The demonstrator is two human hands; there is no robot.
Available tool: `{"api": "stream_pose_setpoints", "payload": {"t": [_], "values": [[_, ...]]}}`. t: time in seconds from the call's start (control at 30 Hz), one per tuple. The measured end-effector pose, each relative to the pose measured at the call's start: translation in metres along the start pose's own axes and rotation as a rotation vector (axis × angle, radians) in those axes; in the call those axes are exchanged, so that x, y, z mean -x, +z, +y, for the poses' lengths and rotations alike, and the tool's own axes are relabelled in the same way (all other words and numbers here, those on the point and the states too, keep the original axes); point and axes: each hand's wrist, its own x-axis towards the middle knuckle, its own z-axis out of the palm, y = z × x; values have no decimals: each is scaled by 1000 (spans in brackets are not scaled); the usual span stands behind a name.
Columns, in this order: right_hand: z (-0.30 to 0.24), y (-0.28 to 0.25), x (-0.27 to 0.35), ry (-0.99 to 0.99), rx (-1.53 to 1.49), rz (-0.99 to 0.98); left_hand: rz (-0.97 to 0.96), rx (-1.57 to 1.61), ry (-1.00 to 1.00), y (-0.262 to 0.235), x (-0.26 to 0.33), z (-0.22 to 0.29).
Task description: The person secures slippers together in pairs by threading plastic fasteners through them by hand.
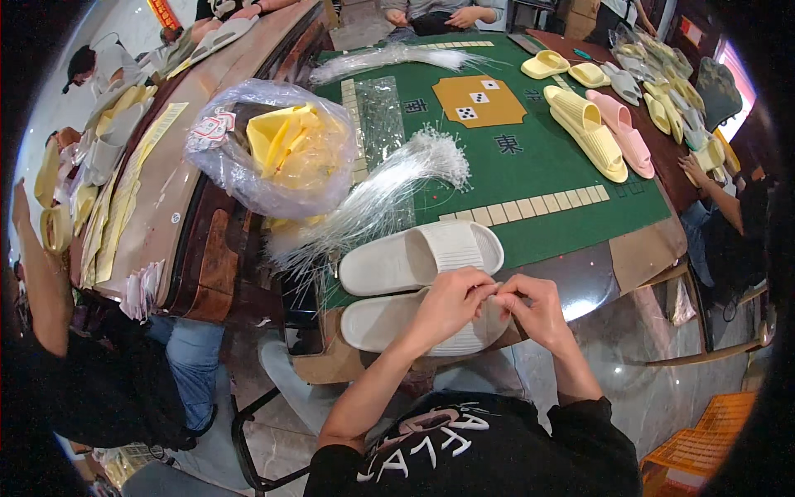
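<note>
Two off-white slide sandals lie side by side at the near edge of the green table mat, the far sandal (385, 261) fully in view. My hands and left wrist partly cover the near sandal (381, 323). Above its strap end, my left hand (454, 300) is closed in a pinch. Facing it, with the fingertips almost meeting, my right hand (534, 306) is pinched too. Whatever is between the fingers is too small to make out. Just beyond the sandals spreads a bundle of thin clear plastic strands (373, 203), reaching left toward the plastic bag.
A clear bag of yellow pieces (286, 141) stands at the left. Yellow slides (588, 132) and a pink slide (625, 137) lie to the right. Another strand bundle (397, 58) is at the back. Co-workers sit around; more slides (108, 149) cover the left table (207, 108).
</note>
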Motion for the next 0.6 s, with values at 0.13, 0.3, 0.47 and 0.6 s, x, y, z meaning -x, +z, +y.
{"api": "stream_pose_setpoints", "payload": {"t": [0.13,0.3,0.47,0.6], "values": [[3,6,3,70,-135,66,241,-138,144,9,-1,-16],[20,12,4,202,-377,196,341,-16,92,11,1,-5],[26,20,6,211,-487,115,334,70,94,12,2,-6],[29,25,5,163,-515,136,340,-22,94,14,4,-9]]}}
